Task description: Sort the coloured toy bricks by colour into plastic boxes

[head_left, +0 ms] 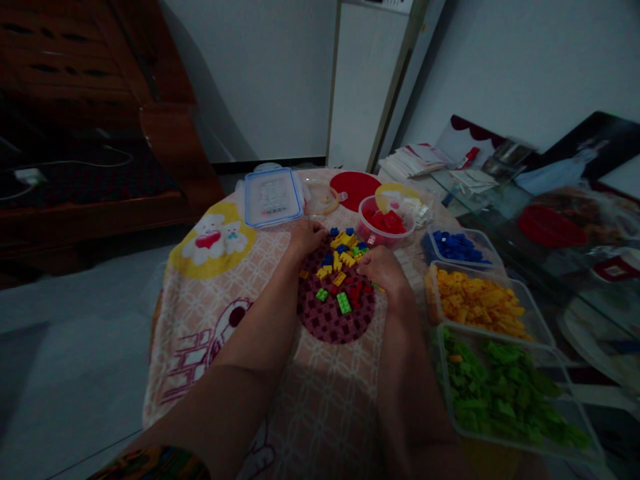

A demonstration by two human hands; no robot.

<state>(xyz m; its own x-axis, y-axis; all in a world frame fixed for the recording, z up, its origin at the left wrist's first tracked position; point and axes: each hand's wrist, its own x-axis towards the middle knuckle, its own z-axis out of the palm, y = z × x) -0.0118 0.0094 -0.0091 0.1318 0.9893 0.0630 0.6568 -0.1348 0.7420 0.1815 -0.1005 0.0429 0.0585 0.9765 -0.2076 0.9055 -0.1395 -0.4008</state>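
A pile of small mixed bricks, yellow, blue, red and green, lies on a round table covered with a patterned cloth. My left hand rests at the pile's far left edge with its fingers curled down onto the cloth. My right hand sits at the pile's right edge, fingers bent into the bricks. What either hand holds, if anything, is hidden under the fingers.
Along the right stand tubs of sorted bricks: red, blue, yellow, green. A lidded clear box and a red lid lie at the back. A cluttered glass table is at right, dark wooden furniture at left.
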